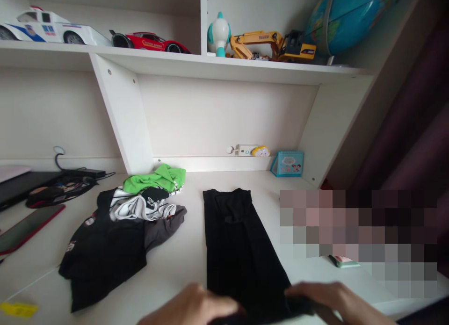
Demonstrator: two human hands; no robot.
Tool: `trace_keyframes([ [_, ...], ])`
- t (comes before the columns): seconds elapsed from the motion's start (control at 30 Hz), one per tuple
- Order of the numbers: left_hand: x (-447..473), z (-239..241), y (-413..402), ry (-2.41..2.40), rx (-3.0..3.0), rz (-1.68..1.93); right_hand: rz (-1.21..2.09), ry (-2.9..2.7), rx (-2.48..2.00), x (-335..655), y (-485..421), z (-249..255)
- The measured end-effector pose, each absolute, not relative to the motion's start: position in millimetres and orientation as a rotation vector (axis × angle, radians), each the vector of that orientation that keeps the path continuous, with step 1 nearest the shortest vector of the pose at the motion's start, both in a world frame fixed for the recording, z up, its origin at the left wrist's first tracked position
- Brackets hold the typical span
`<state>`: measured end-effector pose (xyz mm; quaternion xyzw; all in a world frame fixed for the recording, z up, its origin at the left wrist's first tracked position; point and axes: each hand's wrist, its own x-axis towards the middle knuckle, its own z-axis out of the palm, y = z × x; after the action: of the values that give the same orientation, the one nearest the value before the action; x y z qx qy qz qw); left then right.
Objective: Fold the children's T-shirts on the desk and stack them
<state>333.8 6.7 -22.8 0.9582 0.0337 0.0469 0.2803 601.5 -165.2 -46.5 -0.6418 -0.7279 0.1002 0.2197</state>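
Observation:
A long black garment [238, 241] lies flat on the white desk [182, 264], folded into a narrow strip running away from me. My left hand [196, 308] rests at its near end on the left side, fingers curled onto the cloth. My right hand [329, 299] pinches the near right edge of the same garment. Both hands sit at the bottom of the view, partly cut off.
A heap of clothes [119, 227], black, grey, white and green, lies left of the garment. A phone [24, 227] and dark pouch [56, 191] sit far left. A small blue box [288, 163] stands at the back. Toy cars, an excavator and a globe fill the shelf above.

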Motion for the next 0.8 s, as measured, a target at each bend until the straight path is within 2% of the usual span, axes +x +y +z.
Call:
trace_keyframes([
  [0.1, 362, 9, 62, 0.397, 2.433, 0.365, 0.387, -1.777, -1.886, 626, -99, 2],
  [0.17, 393, 9, 114, 0.425, 2.377, 0.360, 0.425, -1.719, -1.860, 644, -39, 12],
  [0.33, 451, -39, 211, 0.803, 2.422, 0.233, 0.466, -1.649, -2.057, 666, 77, -30],
  [0.47, 453, -62, 231, 0.782, 2.459, 0.201, 0.403, -1.663, -2.100, 670, 98, -58],
  [0.63, 453, -45, 249, 0.734, 2.487, 0.155, 0.375, -1.670, -2.132, 688, 103, -53],
  [0.8, 471, -45, 261, 0.930, 2.539, 0.183, 0.358, -1.547, -2.296, 693, 121, -58],
])
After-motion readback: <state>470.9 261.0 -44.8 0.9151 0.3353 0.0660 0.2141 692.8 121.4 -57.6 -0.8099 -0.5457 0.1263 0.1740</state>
